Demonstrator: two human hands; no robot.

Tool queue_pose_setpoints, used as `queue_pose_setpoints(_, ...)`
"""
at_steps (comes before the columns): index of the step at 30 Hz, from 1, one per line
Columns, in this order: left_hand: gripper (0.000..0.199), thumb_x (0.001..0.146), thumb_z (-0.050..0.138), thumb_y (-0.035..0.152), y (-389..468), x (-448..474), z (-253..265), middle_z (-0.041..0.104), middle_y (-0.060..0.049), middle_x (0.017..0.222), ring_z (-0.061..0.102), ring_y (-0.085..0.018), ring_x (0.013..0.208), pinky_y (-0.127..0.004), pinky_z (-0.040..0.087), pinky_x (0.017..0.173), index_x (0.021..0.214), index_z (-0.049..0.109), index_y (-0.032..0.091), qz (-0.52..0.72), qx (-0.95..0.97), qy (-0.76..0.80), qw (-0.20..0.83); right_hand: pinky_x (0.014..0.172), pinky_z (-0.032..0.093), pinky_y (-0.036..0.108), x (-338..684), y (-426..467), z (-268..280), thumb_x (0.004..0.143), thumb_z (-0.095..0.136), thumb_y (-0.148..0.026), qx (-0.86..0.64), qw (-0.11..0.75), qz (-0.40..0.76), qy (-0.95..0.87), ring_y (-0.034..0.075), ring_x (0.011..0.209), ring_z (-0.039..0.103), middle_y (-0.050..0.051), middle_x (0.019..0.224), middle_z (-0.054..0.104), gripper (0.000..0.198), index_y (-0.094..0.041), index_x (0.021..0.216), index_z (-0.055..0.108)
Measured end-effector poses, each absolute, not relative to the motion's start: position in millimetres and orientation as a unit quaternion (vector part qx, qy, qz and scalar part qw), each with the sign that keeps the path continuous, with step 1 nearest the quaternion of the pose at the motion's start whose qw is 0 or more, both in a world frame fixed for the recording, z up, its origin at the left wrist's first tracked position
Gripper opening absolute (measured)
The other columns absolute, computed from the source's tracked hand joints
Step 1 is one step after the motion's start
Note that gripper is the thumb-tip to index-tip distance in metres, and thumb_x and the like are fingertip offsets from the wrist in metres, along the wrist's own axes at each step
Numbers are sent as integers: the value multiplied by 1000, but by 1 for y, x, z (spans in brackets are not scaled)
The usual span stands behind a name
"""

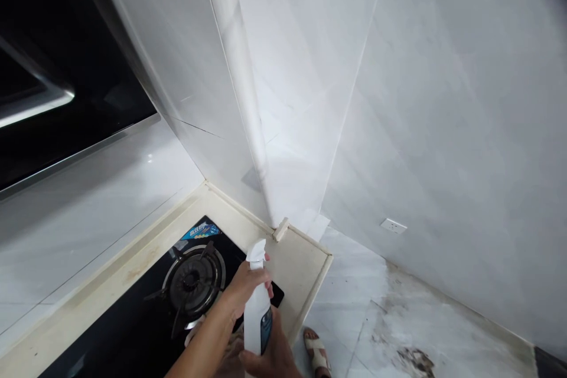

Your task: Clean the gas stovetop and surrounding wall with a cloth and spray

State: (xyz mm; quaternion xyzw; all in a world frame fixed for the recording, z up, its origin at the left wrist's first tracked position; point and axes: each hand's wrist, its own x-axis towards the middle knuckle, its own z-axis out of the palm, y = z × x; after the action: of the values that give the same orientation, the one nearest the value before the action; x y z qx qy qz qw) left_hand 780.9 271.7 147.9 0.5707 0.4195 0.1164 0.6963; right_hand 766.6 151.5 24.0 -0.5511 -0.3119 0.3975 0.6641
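Note:
A white spray bottle [253, 322] with a white trigger head and a dark label stands roughly upright in front of me, over the front edge of the stove. Around its neck, just under the trigger head, my left hand [248, 284] is closed. My right hand [278, 349] grips the lower body from the right, its thumb across the front near the base. Left of the hands is a black gas stove [119, 331] with a round burner [192, 280]. Something pale and crumpled, partly hidden behind my left forearm, cannot be made out.
A cream countertop [292, 266] with a raised rim surrounds the stove. A black range hood [88, 71] hangs at upper left. Grey-white wall panels [443, 100] meet in corners, with a socket [394, 226] low down. A sandaled foot [316, 349] stands on the stained floor [354, 301].

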Motion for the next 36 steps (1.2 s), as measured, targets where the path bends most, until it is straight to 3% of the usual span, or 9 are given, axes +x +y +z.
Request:
queue_pose_setpoints(12,44,57,68,27,290,810,144,52,8,48,54,-14,42,-23,35,45,97,54,18,119,585,432,676,76,48,33,790,172,39,57,62,-19,-594,637,401,-282,21,84,56,3,99,57,65,-20,118,40)
queue_pose_setpoints(17,47,55,65,24,290,814,143,53,8,47,53,-14,41,-23,34,44,99,53,18,110,582,458,662,74,47,33,792,173,42,56,61,-20,-590,641,408,-272,22,85,55,3,97,57,64,-19,117,40)
queue_pose_setpoints(23,33,55,62,26,287,815,139,52,8,46,54,-14,41,-23,36,43,87,52,19,122,595,459,648,79,47,33,790,172,37,55,61,-21,-581,661,394,-264,21,88,55,4,102,57,65,-18,117,40)
queue_pose_setpoints(32,55,59,70,33,284,809,143,58,7,53,59,-16,46,-25,40,47,109,52,17,126,574,452,671,81,46,33,790,172,31,55,63,-16,-577,660,393,-278,21,91,55,4,104,56,66,-20,117,41)
queue_pose_setpoints(36,54,59,69,30,284,807,145,56,7,52,59,-17,45,-24,40,45,109,53,18,129,574,451,671,78,47,32,785,175,28,52,63,-14,-583,666,379,-268,20,88,55,3,101,57,69,-20,117,41)
